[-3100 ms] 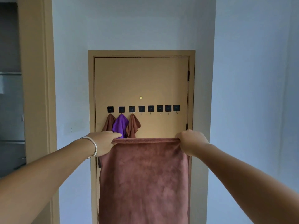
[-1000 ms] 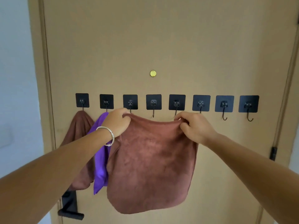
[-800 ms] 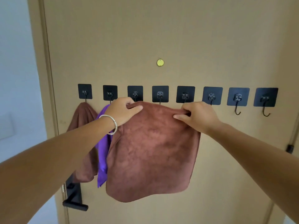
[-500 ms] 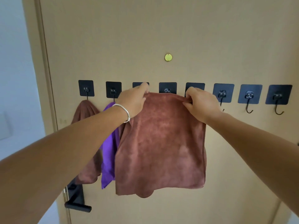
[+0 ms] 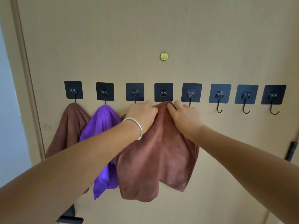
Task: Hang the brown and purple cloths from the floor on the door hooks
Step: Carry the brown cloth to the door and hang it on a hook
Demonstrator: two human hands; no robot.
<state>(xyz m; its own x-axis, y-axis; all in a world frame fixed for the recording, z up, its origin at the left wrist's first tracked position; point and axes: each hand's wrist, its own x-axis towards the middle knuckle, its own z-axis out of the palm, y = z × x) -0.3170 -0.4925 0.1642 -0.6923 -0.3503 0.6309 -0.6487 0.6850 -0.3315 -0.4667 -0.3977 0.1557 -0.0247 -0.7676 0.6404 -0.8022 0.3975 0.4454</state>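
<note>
A brown cloth (image 5: 158,159) hangs bunched at its top under the fourth hook (image 5: 163,92) of a row of black adhesive hooks on the tan door (image 5: 145,38). My left hand (image 5: 142,115), with a silver bracelet, grips the cloth's top left. My right hand (image 5: 184,117) pinches its top right, close beside. Another brown cloth (image 5: 69,126) hangs from the first hook (image 5: 73,90) and a purple cloth (image 5: 103,125) from the second hook (image 5: 105,92). Whatever hangs on the third hook (image 5: 134,92) is hidden behind my left hand.
Several bare hooks run to the right: the fifth hook (image 5: 191,93), then three more, ending with the last hook (image 5: 273,96). A brass peephole (image 5: 164,56) sits above the row. The black door handle (image 5: 69,218) is at lower left, a black hinge (image 5: 291,151) at right.
My hands have drawn together from the cloth's spread corners to its top middle, bunching it at the fourth hook. The cloth now droops in folds instead of hanging flat.
</note>
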